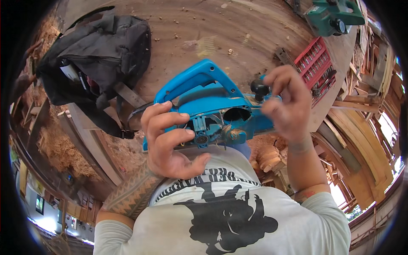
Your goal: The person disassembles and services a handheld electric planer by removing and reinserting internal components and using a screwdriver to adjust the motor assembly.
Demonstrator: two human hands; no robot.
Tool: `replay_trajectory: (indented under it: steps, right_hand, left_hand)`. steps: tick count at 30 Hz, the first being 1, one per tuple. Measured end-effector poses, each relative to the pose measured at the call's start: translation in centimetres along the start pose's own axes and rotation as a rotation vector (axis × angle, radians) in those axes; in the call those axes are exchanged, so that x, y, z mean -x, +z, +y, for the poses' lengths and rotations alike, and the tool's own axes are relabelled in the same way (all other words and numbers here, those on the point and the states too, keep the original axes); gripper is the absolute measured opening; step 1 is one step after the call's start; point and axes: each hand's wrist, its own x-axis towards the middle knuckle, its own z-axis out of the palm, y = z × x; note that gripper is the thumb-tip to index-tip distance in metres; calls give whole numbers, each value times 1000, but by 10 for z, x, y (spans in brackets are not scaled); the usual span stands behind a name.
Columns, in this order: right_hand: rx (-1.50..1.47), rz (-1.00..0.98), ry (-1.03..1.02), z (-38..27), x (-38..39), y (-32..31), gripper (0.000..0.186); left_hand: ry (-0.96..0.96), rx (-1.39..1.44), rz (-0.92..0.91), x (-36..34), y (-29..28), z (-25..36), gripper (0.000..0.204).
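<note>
A blue electric planer (197, 108) rests at the bench edge in front of me, its loop handle pointing away. Its near side is uncovered, and inner parts (202, 127) and a thin wire show beside a dark round opening (238, 114). My left hand (168, 142) grips the planer's left part, fingers over the uncovered side and thumb apart. By the black front knob (258, 87), my right hand (289, 102) is raised with bent fingers, smeared by motion. Whether those fingers hold anything is unclear. Sawdust clings to the planer's near side.
A black backpack (110, 46) lies on the wooden bench (182, 38) at the left. To the right sit a red bit and socket case (313, 61) and, farther back, a green power tool (331, 19). Planks (361, 148) and wood shavings (63, 144) surround the bench.
</note>
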Motion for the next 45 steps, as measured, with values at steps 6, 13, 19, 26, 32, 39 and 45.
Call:
replay_trajectory:
  steps: [6,13,19,26,32,39,45]
  right_hand:
    - [292,-308,-249,-21,19,34,41]
    - [305,-187,-360,-9,26,49,38]
    - [260,-89,-384,-2,29,54,29]
    - [252,-31,-441,4,31,60,28]
    - [237,-6,-471,11,35,62,28]
    - [208,-73,-455,11,33,54,33]
    - [196,8,-386,8,39,62,27]
  left_hand:
    - [18,34,26,2,1,-4,59]
    - [12,48,-22,7,-2,-4,55]
    - [-47,43,-143,-2,-5,2,48]
    - [-26,36,-225,-5,-8,2,44]
    - [-101,48,-192,-2,-8,2,43]
    - [-109,27,-213,-4,-10,1,43]
    - [-152,-33,-358,-6,-18,9,48]
